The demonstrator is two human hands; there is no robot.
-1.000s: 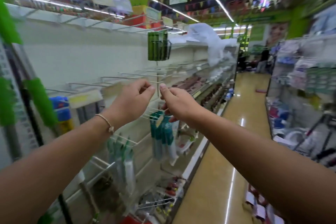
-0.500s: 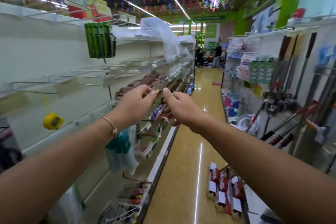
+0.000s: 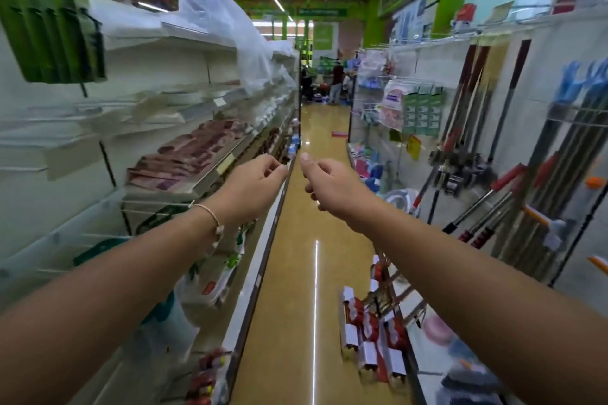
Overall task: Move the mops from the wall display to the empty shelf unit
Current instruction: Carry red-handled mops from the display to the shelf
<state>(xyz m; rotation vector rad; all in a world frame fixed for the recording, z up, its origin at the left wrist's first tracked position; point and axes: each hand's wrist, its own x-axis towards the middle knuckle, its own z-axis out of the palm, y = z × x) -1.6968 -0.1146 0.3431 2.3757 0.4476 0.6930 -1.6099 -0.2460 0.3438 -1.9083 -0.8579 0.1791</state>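
Observation:
Several long-handled mops [image 3: 477, 128] hang upright on the wall display [image 3: 546, 52] along the right side of the aisle, and more red-gripped handles [image 3: 506, 181] lean lower down. The white shelf unit [image 3: 42, 207] on the left carries bare wire hooks [image 3: 59, 128]. My left hand [image 3: 256, 182] and my right hand [image 3: 330, 186] are both stretched forward over the aisle, close together at chest height. Their fingers are loosely curled and hold nothing. Neither hand touches a mop or a shelf.
A glossy yellow floor [image 3: 309, 273] runs straight ahead between the two shelf rows. Green packs [image 3: 49, 26] hang at the upper left, brown packets [image 3: 194, 154] lie on a left shelf, and red-and-white packs [image 3: 368, 329] sit low on the right. A person [image 3: 336, 82] stands far down the aisle.
The view has swung from the left shelf unit to straight down the aisle, bringing the mop display in on the right. Both hands have come away from the wire hooks.

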